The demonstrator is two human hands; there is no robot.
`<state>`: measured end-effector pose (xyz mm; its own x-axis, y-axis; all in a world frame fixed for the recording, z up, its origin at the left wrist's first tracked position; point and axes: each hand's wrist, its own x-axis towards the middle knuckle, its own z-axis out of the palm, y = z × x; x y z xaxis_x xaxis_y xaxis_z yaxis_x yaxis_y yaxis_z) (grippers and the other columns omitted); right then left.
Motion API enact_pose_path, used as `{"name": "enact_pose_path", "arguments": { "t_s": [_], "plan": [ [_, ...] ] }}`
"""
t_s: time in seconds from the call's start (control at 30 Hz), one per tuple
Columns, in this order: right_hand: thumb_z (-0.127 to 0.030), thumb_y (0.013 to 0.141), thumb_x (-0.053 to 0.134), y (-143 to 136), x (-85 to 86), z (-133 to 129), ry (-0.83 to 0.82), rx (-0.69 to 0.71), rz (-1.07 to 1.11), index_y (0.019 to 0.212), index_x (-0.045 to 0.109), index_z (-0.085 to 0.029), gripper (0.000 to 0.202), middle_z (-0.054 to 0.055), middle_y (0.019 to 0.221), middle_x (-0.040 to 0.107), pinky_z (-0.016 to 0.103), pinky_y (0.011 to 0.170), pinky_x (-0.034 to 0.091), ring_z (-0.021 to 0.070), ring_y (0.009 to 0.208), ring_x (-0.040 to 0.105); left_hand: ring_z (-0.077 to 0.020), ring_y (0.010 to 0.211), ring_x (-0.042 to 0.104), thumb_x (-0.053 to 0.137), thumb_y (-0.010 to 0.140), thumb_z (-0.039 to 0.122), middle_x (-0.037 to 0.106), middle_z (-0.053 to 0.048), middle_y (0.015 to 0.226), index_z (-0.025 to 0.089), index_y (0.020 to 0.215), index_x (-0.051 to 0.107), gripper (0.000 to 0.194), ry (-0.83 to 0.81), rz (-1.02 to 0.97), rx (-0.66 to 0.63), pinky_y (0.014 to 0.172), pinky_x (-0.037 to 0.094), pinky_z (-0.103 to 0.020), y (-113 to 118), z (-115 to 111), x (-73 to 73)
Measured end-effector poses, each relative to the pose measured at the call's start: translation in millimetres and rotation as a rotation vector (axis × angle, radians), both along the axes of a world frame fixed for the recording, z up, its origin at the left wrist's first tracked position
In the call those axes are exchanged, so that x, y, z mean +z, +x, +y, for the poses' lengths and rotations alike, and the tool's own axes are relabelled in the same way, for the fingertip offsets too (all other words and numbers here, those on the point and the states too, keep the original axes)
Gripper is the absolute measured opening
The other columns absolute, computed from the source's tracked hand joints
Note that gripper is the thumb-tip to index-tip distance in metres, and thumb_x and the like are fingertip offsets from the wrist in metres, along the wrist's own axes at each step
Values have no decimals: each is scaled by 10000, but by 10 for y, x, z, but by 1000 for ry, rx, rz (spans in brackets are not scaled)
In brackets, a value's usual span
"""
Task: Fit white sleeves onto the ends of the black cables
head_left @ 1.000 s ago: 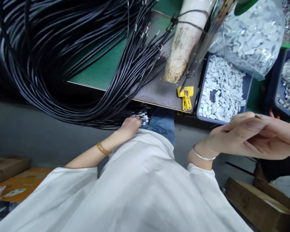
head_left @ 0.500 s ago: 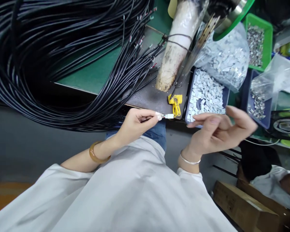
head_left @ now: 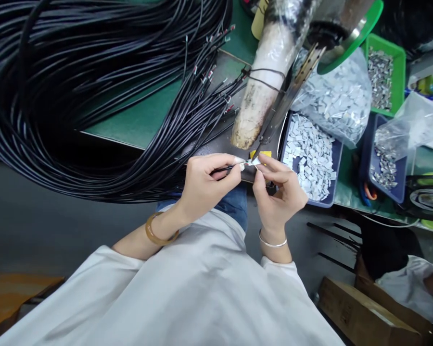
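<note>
My left hand (head_left: 211, 180) pinches the end of a black cable (head_left: 222, 169) between thumb and fingers. Short thin wires poke out past the fingertips toward a small white piece (head_left: 253, 162). Close against it, my right hand (head_left: 279, 187) has its thumb and fingertips bent around the white piece; the exact contact is too small to see. A thin pointed metal tip (head_left: 257, 152) reaches down just above the fingertips. Behind them shows part of a yellow clip-like thing (head_left: 263, 154), mostly covered by the right hand.
A large bundle of black cables (head_left: 130, 158) curves across the left. A wrapped white tube (head_left: 254, 105) hangs above the hands. A blue tray (head_left: 330, 194) of white pieces, a plastic bag (head_left: 335, 96), a green bin (head_left: 400, 77) and another blue tray (head_left: 400, 187) stand right. Another person's sleeve (head_left: 407, 283) shows lower right.
My right hand has come left from in front of the tray of white pieces to the cable end. My left hand has stayed nearly in place, rising slightly. The view has shifted a little.
</note>
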<state>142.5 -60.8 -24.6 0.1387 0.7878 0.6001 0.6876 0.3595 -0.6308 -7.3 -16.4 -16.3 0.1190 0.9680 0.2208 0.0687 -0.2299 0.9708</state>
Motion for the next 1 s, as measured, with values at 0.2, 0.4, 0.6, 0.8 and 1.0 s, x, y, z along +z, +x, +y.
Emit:
{"name": "enact_pose_path", "arguments": {
  "t_s": [0.2,0.4,0.6,0.8,1.0],
  "plan": [
    [-93,857,689,-9,43,2,21,14,35,930,623,-213,156,64,1149,769,346,805,694,206,997,775,-39,483,489,669,818,133,739,-6,697,139,826,798,129,43,29,6,417,300,-172,-3,2,12],
    [-47,816,707,-24,82,2,47,14,29,925,636,-209,207,60,1158,771,349,820,699,215,994,778,-43,502,525,674,808,125,738,-1,692,144,834,798,129,77,28,11,444,338,-166,-2,3,47],
    [-92,854,677,-7,75,-35,47,16,-75,917,593,-239,180,32,1162,773,305,779,697,188,954,784,-42,513,493,653,793,104,676,26,625,131,785,768,118,-32,88,-43,429,292,-156,-39,5,75],
    [-80,842,683,2,58,-50,39,10,-75,920,602,-240,196,42,1137,782,299,774,690,194,960,784,-37,504,397,643,804,109,589,45,586,128,786,758,117,-55,112,-86,453,279,-162,-45,3,71],
    [-82,849,682,12,48,-82,29,12,-36,925,609,-243,193,41,1131,784,309,777,687,193,960,784,-49,492,342,645,827,144,462,60,525,127,767,743,117,-43,116,-111,480,284,-197,-66,-26,31]
  ]
}}
